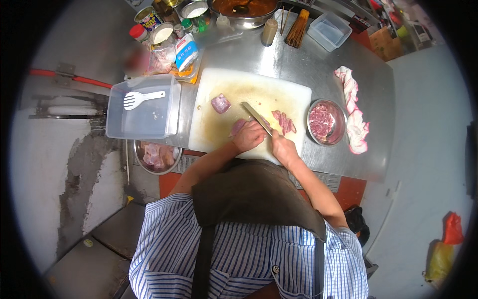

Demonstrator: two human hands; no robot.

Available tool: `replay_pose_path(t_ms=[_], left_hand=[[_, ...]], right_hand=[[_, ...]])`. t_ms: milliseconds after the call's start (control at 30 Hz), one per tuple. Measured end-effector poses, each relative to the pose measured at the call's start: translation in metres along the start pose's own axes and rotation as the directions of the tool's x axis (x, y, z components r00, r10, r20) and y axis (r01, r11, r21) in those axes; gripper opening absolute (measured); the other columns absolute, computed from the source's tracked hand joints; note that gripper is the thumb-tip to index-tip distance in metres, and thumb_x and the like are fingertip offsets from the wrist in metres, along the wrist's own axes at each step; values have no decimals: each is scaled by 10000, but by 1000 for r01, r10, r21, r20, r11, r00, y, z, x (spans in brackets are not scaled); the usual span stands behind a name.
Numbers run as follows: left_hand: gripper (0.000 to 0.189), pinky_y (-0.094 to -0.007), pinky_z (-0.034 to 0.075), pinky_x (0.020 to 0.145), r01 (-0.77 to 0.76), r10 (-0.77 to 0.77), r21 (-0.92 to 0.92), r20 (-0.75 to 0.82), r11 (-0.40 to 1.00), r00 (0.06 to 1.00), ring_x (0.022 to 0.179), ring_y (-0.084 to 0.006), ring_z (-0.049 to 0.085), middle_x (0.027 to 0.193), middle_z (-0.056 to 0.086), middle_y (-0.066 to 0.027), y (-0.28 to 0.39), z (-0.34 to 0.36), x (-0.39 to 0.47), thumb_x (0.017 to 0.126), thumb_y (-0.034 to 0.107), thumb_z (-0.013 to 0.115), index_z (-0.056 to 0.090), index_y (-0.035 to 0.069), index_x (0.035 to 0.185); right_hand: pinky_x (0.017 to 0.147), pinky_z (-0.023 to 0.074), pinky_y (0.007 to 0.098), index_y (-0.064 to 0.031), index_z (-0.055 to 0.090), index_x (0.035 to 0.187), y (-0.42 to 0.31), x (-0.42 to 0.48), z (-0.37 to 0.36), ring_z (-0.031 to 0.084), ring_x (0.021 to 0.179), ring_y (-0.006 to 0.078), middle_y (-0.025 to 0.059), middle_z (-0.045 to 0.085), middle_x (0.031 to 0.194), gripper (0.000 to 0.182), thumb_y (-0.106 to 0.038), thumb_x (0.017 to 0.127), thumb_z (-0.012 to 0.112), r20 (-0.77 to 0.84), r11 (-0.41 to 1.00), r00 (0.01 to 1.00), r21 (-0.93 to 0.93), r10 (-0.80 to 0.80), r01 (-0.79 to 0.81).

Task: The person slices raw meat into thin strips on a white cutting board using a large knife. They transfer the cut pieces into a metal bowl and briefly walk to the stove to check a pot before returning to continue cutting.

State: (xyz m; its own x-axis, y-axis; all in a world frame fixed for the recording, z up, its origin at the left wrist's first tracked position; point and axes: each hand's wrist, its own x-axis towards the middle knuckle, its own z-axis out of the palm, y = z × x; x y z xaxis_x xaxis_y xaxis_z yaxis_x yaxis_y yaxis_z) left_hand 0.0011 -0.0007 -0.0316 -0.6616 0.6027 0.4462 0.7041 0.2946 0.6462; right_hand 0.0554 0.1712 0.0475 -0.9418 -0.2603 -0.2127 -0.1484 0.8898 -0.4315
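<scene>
On a white plastic cutting board (220, 82), my left hand (249, 136) presses a piece of raw meat (237, 127) down with the fingers bent. My right hand (284, 149) grips the handle of a kitchen knife (257, 118). The blade lies across the meat, close beside my left fingertips, and points up and to the left. Sliced raw meat (284, 122) rests to the right of the blade. A separate uncut chunk of meat (221, 103) sits at the upper left of the board. Right of the board stands a metal bowl (343, 130) holding cut meat (321, 120).
A clear plastic bin (149, 127) with a white slotted spatula (143, 98) stands left of the board. Below it is a bowl of raw meat (157, 155). A crumpled cloth (353, 112) lies at right. Farther back are a sauce pan (254, 23), a squeeze bottle (269, 33) and a plastic container (328, 31).
</scene>
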Motion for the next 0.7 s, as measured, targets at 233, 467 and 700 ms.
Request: replay_pose_path(t_ms=[233, 467, 700], left_hand=[[180, -386, 397, 876, 38, -40, 70, 22, 997, 999, 1039, -257, 534, 1044, 623, -62, -1, 1, -4, 793, 122, 630, 659, 84, 967], [148, -378, 400, 862, 25, -8, 144, -113, 989, 994, 1014, -224, 544, 1005, 641, -53, 8, -3, -2, 787, 161, 655, 668, 84, 913], [155, -391, 398, 880, 48, -50, 74, 20, 996, 999, 981, -252, 530, 969, 606, -76, -4, 5, -10, 781, 132, 593, 640, 70, 914]], right_hand=[[684, 512, 491, 41, 467, 1110, 7, 53, -15, 633, 727, 418, 285, 626, 801, 292, -154, 899, 413, 86, 987, 991, 116, 102, -112], [578, 518, 471, 63, 472, 1125, 17, -29, -37, 628, 649, 403, 256, 625, 750, 310, -127, 885, 422, 89, 998, 994, -21, 62, -60], [568, 506, 478, 75, 479, 1068, 5, -32, 0, 625, 628, 401, 253, 618, 694, 280, -78, 842, 419, 3, 999, 999, 31, 37, -37]])
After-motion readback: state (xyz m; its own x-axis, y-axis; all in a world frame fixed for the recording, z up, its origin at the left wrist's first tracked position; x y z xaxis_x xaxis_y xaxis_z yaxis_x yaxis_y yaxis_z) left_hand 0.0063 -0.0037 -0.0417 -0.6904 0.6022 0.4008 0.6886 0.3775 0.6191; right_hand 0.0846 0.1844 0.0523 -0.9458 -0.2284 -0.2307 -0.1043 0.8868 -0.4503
